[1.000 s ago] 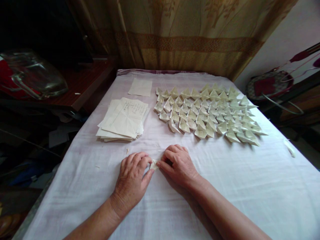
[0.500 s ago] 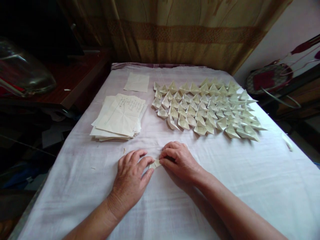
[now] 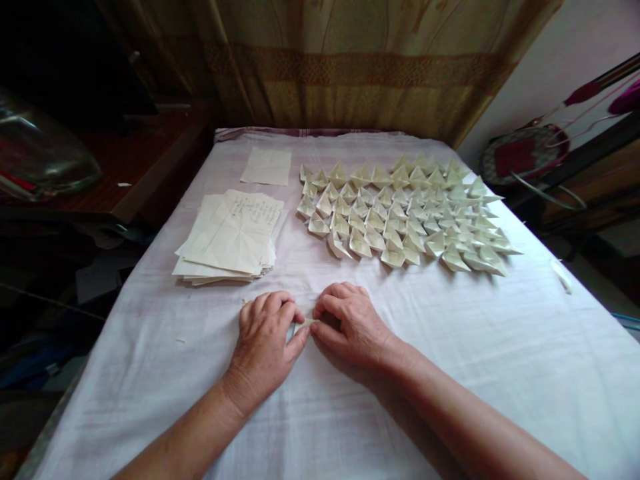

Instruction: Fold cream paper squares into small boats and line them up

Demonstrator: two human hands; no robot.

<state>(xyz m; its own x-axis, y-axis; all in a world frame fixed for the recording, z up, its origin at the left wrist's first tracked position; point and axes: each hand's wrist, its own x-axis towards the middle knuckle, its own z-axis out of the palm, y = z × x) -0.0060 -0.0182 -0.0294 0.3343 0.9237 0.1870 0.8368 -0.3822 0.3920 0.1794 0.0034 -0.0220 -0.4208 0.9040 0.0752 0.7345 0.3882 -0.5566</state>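
Note:
A small folded piece of paper (image 3: pixel 306 323) lies low over the cloth between my two hands, mostly covered by fingers. My left hand (image 3: pixel 265 340) pinches its left end between thumb and forefinger. At the other end, the thumb and fingers of my right hand (image 3: pixel 353 325) are closed on the same paper. Beyond my right hand stand many folded paper boats (image 3: pixel 395 217) in close rows. Past my left hand rests a stack of paper sheets (image 3: pixel 233 233), the top one creased and bearing handwriting.
A single square sheet (image 3: pixel 267 166) lies behind the stack. White cloth (image 3: pixel 500 360) covers the table. A dark wooden desk (image 3: pixel 150 153) with a clear plastic container (image 3: pixel 40 147) stands at left. A curtain (image 3: pixel 340 60) hangs behind, and a bag (image 3: pixel 525 157) is at right.
My fingers have closed in on the folded paper, and less of it shows between them. The whole view has shifted slightly; the boats and stack stay in place.

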